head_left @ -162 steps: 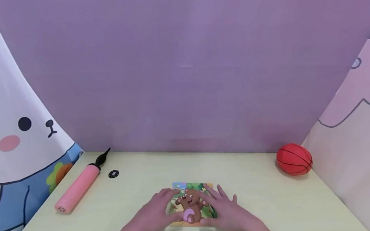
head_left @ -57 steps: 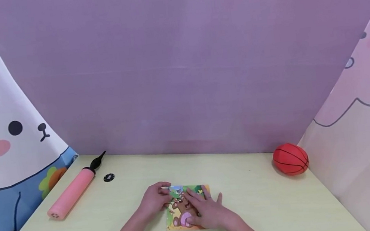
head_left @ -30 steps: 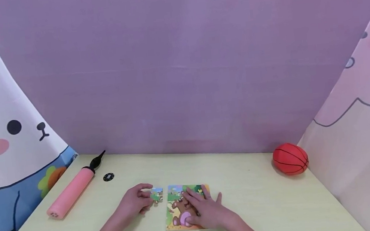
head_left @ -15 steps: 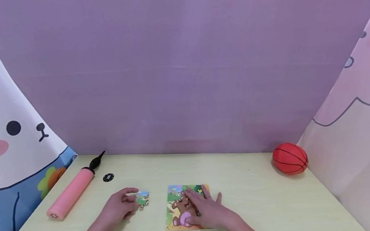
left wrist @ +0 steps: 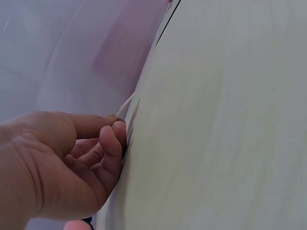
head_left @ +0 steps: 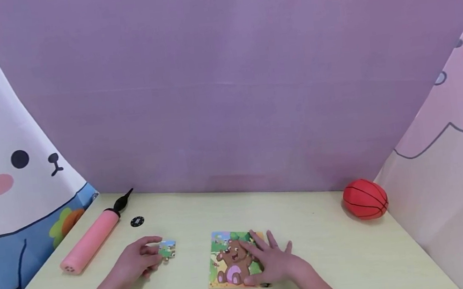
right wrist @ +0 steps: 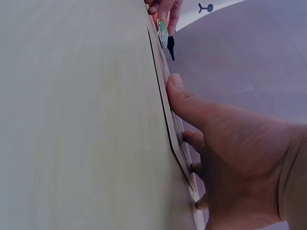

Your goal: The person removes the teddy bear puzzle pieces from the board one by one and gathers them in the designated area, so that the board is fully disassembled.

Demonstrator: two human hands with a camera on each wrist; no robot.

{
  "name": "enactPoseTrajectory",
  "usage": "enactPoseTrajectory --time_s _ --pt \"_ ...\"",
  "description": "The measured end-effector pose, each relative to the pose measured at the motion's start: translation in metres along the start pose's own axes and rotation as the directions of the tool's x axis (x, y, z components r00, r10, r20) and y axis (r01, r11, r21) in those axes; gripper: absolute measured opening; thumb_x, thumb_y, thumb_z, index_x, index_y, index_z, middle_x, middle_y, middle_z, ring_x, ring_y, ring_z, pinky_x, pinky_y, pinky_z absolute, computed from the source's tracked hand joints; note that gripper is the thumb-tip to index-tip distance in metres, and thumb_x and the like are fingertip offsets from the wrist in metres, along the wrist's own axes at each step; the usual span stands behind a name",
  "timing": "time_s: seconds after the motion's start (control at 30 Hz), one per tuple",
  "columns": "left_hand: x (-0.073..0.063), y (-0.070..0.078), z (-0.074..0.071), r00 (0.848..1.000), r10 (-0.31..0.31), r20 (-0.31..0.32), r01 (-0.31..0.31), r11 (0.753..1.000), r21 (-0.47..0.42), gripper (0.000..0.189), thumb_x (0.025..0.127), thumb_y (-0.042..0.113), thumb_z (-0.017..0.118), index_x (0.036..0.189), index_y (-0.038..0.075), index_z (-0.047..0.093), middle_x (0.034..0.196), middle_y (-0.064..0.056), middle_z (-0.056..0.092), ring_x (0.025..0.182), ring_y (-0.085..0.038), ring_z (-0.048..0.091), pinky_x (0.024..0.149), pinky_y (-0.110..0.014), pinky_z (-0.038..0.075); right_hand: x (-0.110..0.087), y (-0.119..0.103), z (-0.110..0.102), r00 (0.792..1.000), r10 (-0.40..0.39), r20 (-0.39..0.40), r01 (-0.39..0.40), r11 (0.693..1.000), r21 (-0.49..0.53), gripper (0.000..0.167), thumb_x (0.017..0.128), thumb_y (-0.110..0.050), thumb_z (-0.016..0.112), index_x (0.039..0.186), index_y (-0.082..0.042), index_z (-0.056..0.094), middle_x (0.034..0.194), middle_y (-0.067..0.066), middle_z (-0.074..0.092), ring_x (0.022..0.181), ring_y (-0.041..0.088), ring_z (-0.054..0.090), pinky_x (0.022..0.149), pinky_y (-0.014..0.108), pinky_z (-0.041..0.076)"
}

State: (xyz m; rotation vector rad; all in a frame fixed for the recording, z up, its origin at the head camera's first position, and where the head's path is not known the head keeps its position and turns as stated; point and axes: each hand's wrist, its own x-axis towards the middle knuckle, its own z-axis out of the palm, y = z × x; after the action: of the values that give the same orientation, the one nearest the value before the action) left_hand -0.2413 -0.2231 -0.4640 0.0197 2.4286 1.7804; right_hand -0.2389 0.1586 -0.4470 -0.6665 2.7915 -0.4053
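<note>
A small jigsaw puzzle piece [head_left: 167,249] with blue and green print is pinched in my left hand [head_left: 136,264], left of the puzzle board. In the left wrist view, thumb and fingertips hold the thin piece [left wrist: 125,104] edge-on, close over the table. The bear jigsaw puzzle [head_left: 227,262] lies flat in front of me, a brown bear with a pink belly on its face. My right hand [head_left: 275,258] rests with spread fingers on its right side, hiding part of that edge. In the right wrist view, the thumb and fingertips touch the board [right wrist: 168,103] from above.
A pink hand pump [head_left: 91,244] with a black nozzle lies at the left. Near its nozzle sits a black round chip [head_left: 137,221]. At the back right is a red ball [head_left: 365,199] with black lines. A purple cloth [head_left: 226,93] stands behind the table [head_left: 335,246].
My left hand has moved from the board's upper left corner to the left, carrying the puzzle piece. My right hand has shifted from the board's middle toward its right edge.
</note>
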Motion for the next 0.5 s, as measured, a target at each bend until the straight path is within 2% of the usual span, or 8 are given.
enactPoseTrajectory --time_s 0.17,0.5 --pt "0.003 -0.003 -0.008 1.000 -0.003 -0.014 0.004 1.000 0.012 0.055 0.092 -0.002 0.068 0.142 -0.007 0.046 0.096 -0.010 0.064 0.073 -0.024 0.060 0.052 -0.031 0.050 -0.001 0.001 0.001 1.000 0.011 0.019 -0.011 1.000 -0.012 0.093 0.083 -0.074 0.063 0.160 -0.036 0.027 0.169 0.005 0.010 0.148 0.053 0.006 0.093 0.090 0.006" --pt "0.006 -0.009 -0.027 0.997 -0.064 -0.052 0.067 0.996 0.053 0.053 0.095 -0.002 0.062 0.144 -0.006 0.044 0.101 -0.011 0.065 0.074 -0.023 0.062 0.053 -0.031 0.051 -0.002 0.001 0.002 1.000 0.001 0.007 -0.001 1.000 -0.006 0.093 0.083 -0.073 0.063 0.160 -0.035 0.027 0.169 0.006 0.010 0.147 0.055 0.005 0.093 0.090 0.005"
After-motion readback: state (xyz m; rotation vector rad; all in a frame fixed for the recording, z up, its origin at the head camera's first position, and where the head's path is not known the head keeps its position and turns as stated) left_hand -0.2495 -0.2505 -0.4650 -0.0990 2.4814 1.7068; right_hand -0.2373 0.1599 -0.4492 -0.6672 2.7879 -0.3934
